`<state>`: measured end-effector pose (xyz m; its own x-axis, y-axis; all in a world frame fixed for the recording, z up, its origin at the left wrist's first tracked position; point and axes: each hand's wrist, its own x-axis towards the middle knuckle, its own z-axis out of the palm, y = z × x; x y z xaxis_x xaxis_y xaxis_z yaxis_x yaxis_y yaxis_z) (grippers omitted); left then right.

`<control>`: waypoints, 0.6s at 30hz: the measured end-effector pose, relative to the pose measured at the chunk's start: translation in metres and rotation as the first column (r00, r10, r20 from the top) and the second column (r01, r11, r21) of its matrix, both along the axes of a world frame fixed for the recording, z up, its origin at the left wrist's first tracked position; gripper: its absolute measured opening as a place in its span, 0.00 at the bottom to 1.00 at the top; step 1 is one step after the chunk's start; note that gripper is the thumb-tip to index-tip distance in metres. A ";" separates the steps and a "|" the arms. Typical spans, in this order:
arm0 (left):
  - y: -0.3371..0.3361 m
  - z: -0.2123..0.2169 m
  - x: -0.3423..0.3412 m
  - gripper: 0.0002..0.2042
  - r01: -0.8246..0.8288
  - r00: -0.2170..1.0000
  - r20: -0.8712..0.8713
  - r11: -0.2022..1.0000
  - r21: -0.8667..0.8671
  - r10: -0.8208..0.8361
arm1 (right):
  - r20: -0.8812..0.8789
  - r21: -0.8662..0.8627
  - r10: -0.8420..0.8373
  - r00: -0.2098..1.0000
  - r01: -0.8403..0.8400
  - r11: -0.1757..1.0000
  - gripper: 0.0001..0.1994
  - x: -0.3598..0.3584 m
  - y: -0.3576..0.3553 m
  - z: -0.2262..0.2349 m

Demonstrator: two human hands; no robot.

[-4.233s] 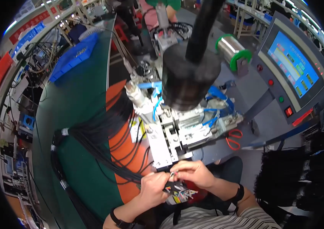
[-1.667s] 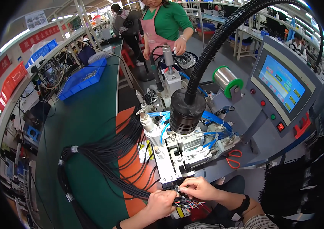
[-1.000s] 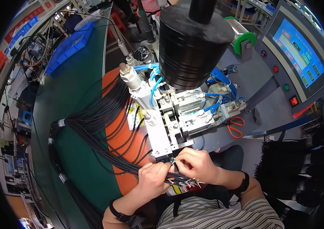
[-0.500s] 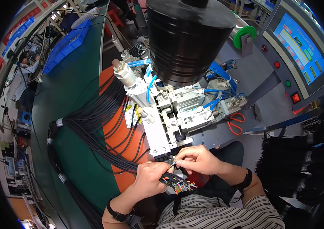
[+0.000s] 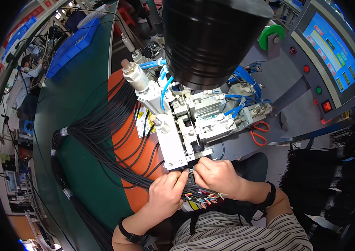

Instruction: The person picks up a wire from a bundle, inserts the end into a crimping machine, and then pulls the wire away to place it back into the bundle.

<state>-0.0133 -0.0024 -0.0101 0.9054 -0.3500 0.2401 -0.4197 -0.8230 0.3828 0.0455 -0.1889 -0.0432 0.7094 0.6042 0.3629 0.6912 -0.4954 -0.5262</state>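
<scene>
My left hand (image 5: 165, 194) is closed around a bundle of black cables (image 5: 144, 180). Their stripped ends, with thin coloured wires (image 5: 204, 198), fan out below my fingers. Its thumb and forefinger reach up to the front edge of the metal crimping-type machine (image 5: 172, 148). Right beside them my right hand (image 5: 218, 179) is closed in a pinch at the same edge. A small pale wire end shows between the fingertips of both hands, mostly hidden by my fingers.
Over the machine hangs a large black cone-shaped duct (image 5: 215, 46). Blue air tubes (image 5: 246, 77) run behind it. Red-handled scissors (image 5: 260, 133) lie to the right, below a control screen (image 5: 330, 52). More black cables (image 5: 102, 111) spread across the orange mat (image 5: 121, 144). A blue tray (image 5: 73, 48) stands far left.
Both hands have moved up to the machine's front edge, bringing the pinched wire end with them. My right fingers have curled in more. The coloured wire ends have shifted slightly right and up.
</scene>
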 end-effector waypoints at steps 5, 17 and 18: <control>0.006 -0.002 -0.003 0.32 0.046 0.992 -0.118 0.999 0.003 -0.045 | -0.073 0.085 0.008 0.997 -0.002 0.996 0.04 -0.001 -0.002 -0.012; 0.018 -0.005 0.007 0.35 0.281 0.960 -0.022 0.957 0.078 -0.280 | -0.014 0.147 -0.022 1.000 0.023 0.989 0.05 -0.004 0.001 -0.015; 0.018 -0.003 0.007 0.35 0.283 0.959 -0.022 0.956 0.078 -0.282 | -0.010 0.076 -0.018 1.000 0.019 0.997 0.05 -0.004 0.001 -0.009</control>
